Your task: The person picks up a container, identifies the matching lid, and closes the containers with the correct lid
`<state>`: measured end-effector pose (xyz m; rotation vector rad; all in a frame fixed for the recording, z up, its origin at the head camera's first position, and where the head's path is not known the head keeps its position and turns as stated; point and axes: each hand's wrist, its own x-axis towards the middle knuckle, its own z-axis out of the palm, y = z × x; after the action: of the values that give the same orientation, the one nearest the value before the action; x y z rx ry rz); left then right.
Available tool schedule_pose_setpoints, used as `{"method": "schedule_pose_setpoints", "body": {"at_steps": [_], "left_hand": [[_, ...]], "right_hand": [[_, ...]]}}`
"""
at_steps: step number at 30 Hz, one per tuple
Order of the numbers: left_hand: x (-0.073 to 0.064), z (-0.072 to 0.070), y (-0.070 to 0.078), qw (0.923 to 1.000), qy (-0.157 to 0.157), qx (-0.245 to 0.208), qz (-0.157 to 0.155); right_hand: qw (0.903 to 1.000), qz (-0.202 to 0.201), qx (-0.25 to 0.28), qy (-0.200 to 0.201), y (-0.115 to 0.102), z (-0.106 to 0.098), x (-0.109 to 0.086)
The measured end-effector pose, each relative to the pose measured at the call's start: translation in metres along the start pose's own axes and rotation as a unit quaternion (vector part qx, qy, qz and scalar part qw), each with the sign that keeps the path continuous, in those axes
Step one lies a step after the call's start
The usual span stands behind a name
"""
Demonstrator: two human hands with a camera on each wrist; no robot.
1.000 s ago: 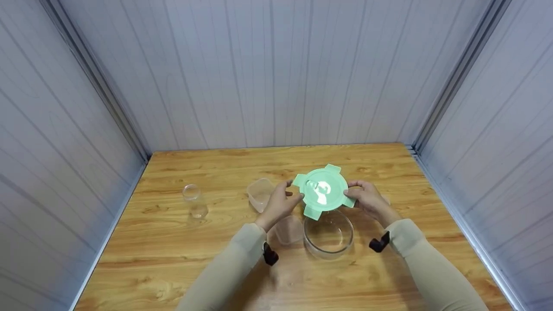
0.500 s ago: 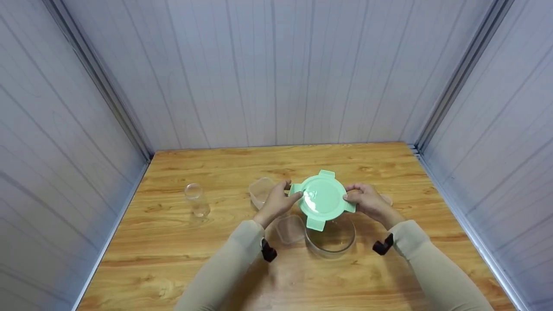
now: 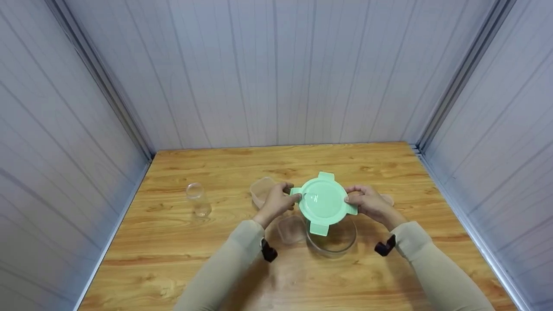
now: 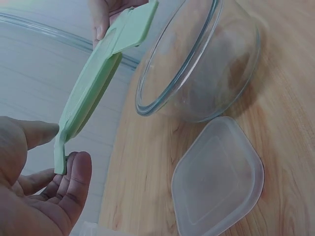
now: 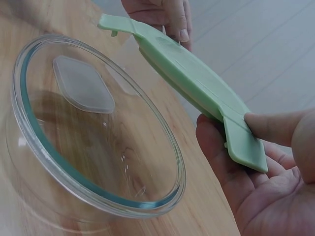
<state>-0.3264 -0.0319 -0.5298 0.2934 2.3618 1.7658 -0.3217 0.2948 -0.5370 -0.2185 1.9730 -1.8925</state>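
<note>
A round mint-green lid point(image 3: 323, 201) with flaps around its rim is held up between both hands. My left hand point(image 3: 277, 202) pinches its left flap between thumb and fingers. On the other side my right hand point(image 3: 369, 202) grips the right flap, thumb on top and fingers beneath. Below the lid stands a round clear glass bowl point(image 5: 98, 196), its mouth uncovered; in both wrist views a gap separates lid and bowl. Beside the bowl, to its left, lies a small translucent plastic lid point(image 4: 219, 179) on the wooden table.
A translucent plastic container point(image 3: 261, 190) sits behind my left hand, partly hidden. Farther left is a clear glass jar point(image 3: 198, 201). A small pale piece point(image 3: 388, 199) shows behind my right hand. White panel walls point(image 3: 276, 73) enclose the wooden table point(image 3: 142, 259) at the back and sides.
The green lid has come slightly down and nearer, now overlapping the bowl's back part in the head view. It has turned a little. Both hands keep hold of its flaps.
</note>
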Motion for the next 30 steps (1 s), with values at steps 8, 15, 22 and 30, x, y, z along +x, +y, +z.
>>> {"method": "schedule_pose_setpoints", "body": {"at_steps": [8,15,22,30], "left_hand": [[-0.005,0.003,-0.004,0.9997,0.006,-0.016,-0.020],[-0.007,0.005,-0.001,0.9990,0.014,-0.017,-0.039],[-0.011,0.010,-0.001,0.9977,0.017,-0.012,-0.065],[-0.018,0.017,-0.004,0.9976,0.010,-0.008,-0.068]], "right_hand": [[0.9991,0.015,-0.039,0.009,0.003,0.003,-0.002],[0.9969,0.016,-0.074,0.022,-0.001,0.006,0.000],[0.9944,0.020,-0.100,0.029,-0.002,0.005,-0.002],[0.9922,0.050,-0.110,0.031,-0.001,0.003,-0.005]]}}
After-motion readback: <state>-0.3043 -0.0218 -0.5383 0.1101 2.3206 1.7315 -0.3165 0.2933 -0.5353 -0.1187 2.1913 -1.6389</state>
